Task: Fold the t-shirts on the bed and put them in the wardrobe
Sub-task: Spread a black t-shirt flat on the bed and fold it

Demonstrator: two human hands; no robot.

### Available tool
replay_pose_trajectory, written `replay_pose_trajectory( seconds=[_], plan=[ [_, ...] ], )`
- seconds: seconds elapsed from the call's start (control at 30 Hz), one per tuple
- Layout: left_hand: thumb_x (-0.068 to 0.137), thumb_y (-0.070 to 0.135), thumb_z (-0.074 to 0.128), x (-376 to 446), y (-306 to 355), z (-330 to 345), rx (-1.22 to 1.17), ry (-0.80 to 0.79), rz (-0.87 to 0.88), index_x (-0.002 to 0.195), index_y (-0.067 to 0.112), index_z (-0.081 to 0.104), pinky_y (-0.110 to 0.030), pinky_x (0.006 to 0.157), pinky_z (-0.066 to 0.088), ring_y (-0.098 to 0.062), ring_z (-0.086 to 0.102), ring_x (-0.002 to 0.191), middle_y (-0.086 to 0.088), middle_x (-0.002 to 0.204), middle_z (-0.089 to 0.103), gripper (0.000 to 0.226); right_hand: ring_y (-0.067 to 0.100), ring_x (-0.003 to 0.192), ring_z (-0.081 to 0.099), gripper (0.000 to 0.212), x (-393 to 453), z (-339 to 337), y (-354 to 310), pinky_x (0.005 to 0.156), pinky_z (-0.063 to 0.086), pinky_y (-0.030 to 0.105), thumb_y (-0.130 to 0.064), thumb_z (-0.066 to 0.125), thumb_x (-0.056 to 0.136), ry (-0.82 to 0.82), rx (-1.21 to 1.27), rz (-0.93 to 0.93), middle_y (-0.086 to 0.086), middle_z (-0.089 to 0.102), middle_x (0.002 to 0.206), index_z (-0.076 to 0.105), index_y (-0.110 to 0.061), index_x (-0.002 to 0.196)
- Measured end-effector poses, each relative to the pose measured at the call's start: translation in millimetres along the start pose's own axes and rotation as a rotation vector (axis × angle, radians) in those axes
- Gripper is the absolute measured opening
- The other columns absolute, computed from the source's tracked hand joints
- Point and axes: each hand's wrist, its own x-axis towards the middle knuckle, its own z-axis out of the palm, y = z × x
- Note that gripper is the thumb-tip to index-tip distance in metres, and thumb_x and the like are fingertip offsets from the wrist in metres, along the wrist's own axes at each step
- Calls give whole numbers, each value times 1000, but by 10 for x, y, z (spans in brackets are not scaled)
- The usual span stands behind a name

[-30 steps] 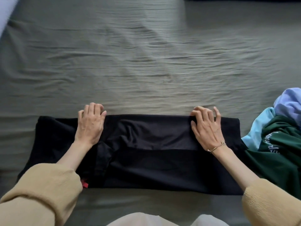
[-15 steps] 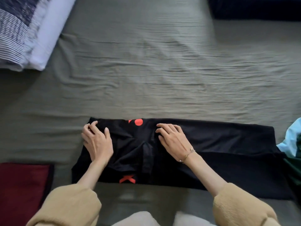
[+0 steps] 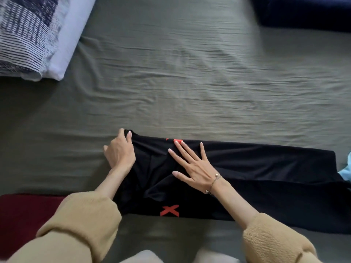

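Black t-shirt [image 3: 256, 173], red print, folded into a long band at 5 o'clock on the bed [image 3: 190, 82]. Left hand [image 3: 119, 152] fingers curl round its left end; right hand [image 3: 193, 168] fingers straight, spread, pressing flat.

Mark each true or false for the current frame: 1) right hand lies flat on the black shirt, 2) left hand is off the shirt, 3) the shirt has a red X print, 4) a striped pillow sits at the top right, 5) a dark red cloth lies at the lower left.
1) True. The right hand lies with fingers spread on the black shirt.
2) False. The left hand grips the shirt's left end.
3) True. A red X shows near its front edge.
4) False. The striped pillow is at the top left.
5) True. The dark red cloth lies there, partly behind the sleeve.
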Motion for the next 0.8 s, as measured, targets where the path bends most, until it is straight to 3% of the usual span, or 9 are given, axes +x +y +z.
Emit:
replay_pose_trajectory(
  seconds=[0.2,0.3,0.37,0.43,0.5,0.57,0.67,0.8],
  plan=[
    [100,41,36,48,-37,55,-112,-75,-70,112,6,45,-42,79,41,-40,59,98,-24,104,64,38,8,144,-9,68,-31,50,-16,110,-12,59,-62,8,93,51,-21,-12,-1,-5,158,4,-27,150],
    [96,39,47,-2,-90,18,-245,19,-67,110,8,43,-42,78,40,-37,56,100,-19,106,60,35,10,145,1,71,-93,48,-118,111,-7,59,-62,27,92,78,34,-119,1,3,159,14,-24,151],
    [91,28,55,-69,-161,-29,-239,137,65,105,8,45,-44,80,40,-34,52,100,-15,104,57,27,12,145,8,76,-132,59,-192,110,-4,59,-63,40,87,74,36,-224,3,9,158,22,-22,149],
    [87,16,57,-172,-240,-77,-232,158,290,96,9,50,-40,77,42,-29,52,92,-10,95,55,13,14,145,12,80,-151,72,-266,111,-3,59,-63,47,81,49,2,-321,5,14,157,27,-21,147],
    [83,15,50,-310,-317,-99,-208,56,587,88,13,52,-36,73,44,-20,51,83,0,86,51,6,14,145,12,83,-177,81,-311,113,-3,59,-59,53,77,7,-18,-358,5,13,158,28,-21,146],
    [77,21,41,-468,-413,-135,-189,-141,787,87,17,55,-34,71,45,-12,49,76,9,79,47,17,13,145,14,82,-217,58,-336,114,1,57,-51,57,74,-20,-10,-358,4,15,157,28,-19,144],
    [71,24,33,-658,-542,-125,-101,-331,918,96,20,58,-31,73,48,-7,47,81,11,85,52,36,15,143,22,84,-290,9,-282,114,15,53,-22,61,58,-40,28,-357,5,23,155,32,-16,137],
    [64,21,36,-772,-685,-89,34,-290,1004,114,24,54,-22,73,42,-10,47,90,10,101,52,53,19,140,30,61,-379,14,-237,116,22,39,-9,53,58,5,14,-390,9,28,152,41,-15,117]
  ],
)
